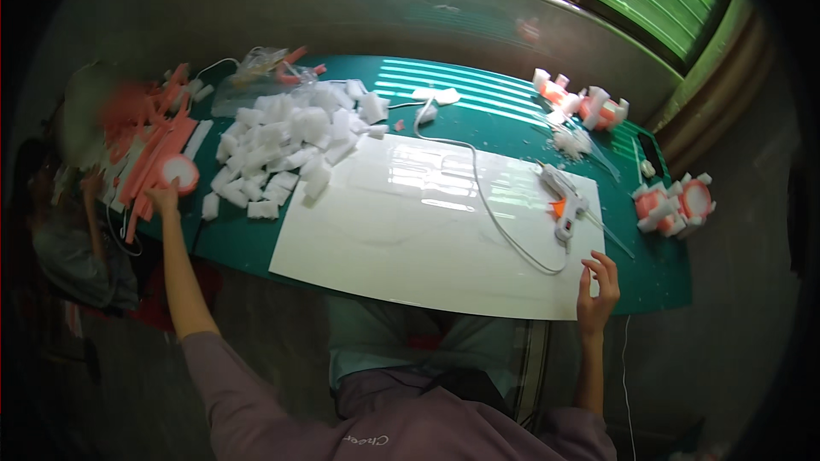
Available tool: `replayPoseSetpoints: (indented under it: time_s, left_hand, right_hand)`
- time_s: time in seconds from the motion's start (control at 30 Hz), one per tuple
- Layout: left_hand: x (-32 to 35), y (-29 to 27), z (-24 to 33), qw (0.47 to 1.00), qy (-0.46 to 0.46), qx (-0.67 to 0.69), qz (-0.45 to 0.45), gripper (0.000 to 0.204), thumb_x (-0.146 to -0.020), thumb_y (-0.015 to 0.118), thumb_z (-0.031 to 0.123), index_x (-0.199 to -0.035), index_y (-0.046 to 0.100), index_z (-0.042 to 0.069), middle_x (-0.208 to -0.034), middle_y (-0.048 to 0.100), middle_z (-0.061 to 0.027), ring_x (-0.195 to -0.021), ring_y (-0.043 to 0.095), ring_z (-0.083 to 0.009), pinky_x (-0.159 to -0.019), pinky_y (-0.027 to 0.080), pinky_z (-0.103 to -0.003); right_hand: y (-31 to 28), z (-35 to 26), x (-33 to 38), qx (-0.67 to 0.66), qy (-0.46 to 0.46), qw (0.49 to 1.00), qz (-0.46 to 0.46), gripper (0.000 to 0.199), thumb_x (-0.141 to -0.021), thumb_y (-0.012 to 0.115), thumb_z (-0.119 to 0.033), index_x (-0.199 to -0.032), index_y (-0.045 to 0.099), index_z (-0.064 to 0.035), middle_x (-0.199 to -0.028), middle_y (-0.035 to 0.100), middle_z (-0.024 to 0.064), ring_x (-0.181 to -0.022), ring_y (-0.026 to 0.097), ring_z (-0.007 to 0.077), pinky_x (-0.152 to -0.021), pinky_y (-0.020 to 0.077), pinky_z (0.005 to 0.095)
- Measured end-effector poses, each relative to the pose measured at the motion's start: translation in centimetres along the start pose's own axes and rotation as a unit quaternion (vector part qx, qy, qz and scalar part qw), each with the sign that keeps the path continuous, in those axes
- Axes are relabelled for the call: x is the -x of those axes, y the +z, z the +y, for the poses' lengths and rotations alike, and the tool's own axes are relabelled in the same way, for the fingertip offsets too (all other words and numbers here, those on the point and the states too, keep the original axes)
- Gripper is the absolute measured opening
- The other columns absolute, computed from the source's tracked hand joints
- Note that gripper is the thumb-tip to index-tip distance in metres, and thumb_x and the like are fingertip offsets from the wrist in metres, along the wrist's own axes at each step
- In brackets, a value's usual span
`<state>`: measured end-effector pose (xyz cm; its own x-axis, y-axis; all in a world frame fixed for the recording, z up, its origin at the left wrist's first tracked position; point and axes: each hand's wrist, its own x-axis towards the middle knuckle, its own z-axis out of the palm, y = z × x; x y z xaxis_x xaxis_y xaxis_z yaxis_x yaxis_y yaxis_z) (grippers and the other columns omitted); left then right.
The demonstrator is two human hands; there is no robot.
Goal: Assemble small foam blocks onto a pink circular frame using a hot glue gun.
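My left hand (163, 196) reaches to the far left of the table and grips the edge of a round white disc with a pink foam rim (179, 173). Beneath and around it lie long pink foam strips (147, 164). My right hand (599, 292) is at the front right corner of a glossy white board (384, 239), with its fingers apart and nothing in them. Just beyond that hand, a white glue gun with an orange part (565, 212) rests on the board. Its cable curves across the board.
White foam blocks (282, 132) are heaped left of the board on the green table (632, 286). Pink and white foam assemblies (656, 209) stand at the right edge, others (598, 109) at the back right. Clear glue sticks (603, 158) lie between. Another person (81, 260) sits at the left.
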<state>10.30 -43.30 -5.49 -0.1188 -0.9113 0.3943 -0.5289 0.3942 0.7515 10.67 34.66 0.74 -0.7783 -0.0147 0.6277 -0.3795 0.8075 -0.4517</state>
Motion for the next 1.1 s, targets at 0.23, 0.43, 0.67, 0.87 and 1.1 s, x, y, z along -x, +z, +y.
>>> replayPoseSetpoints:
  time_s: [0.23,0.43,0.67,0.87,1.1]
  left_hand:
    - [9.5,-4.5,18.3,0.888,0.244,0.304,-0.244,0.049,-0.075,0.065,0.021,-0.113,0.046,-0.001,-0.107,0.053,-0.0123,-0.092,0.054,-0.0169,-0.079,0.044,-0.03]
    - [30.1,-2.2,26.6,0.71,0.429,0.273,-0.488,0.037,-0.064,0.072,0.016,-0.094,0.057,0.0,-0.084,0.06,-0.0082,-0.077,0.057,-0.0167,-0.07,0.044,-0.026]
    - [36.5,3.0,27.0,0.657,0.348,0.391,-0.543,0.036,-0.061,0.071,0.011,-0.092,0.056,0.001,-0.086,0.058,-0.0076,-0.078,0.055,-0.0185,-0.07,0.045,-0.027]
    - [36.0,5.5,25.5,0.688,0.361,0.326,-0.539,0.039,-0.064,0.07,0.015,-0.098,0.054,0.002,-0.088,0.058,-0.0094,-0.079,0.056,-0.0197,-0.071,0.045,-0.027]
    - [37.3,4.5,25.1,0.676,0.341,0.359,-0.546,0.039,-0.067,0.068,0.019,-0.099,0.053,0.003,-0.092,0.058,-0.0111,-0.082,0.057,-0.0221,-0.072,0.045,-0.03]
  right_hand:
    - [2.5,4.6,-3.1,0.031,0.178,0.981,-0.064,0.028,-0.076,0.059,-0.024,-0.085,0.056,0.0027,-0.074,0.056,0.0136,-0.062,0.053,0.0226,-0.056,0.0421,0.0327]
    - [7.7,6.2,-5.0,0.033,0.265,0.955,-0.126,0.048,-0.067,0.066,-0.039,-0.082,0.056,0.0051,-0.073,0.059,0.0173,-0.067,0.058,0.0254,-0.06,0.0446,0.0339]
    - [6.5,9.4,-8.3,-0.172,0.412,0.861,-0.242,0.033,-0.066,0.063,-0.032,-0.076,0.053,-0.0016,-0.062,0.055,0.009,-0.054,0.054,0.0173,-0.05,0.0442,0.0279]
    - [6.3,2.7,-9.3,-0.465,0.264,0.84,-0.09,0.028,-0.075,0.057,-0.01,-0.096,0.042,0.0015,-0.072,0.055,0.0093,-0.049,0.051,0.0124,-0.042,0.0409,0.023]
    - [9.9,1.2,-13.2,-0.642,0.216,0.707,-0.203,0.02,-0.081,0.056,-0.019,-0.089,0.043,-0.0056,-0.062,0.049,0.0034,-0.046,0.044,0.0094,-0.04,0.0332,0.0213]
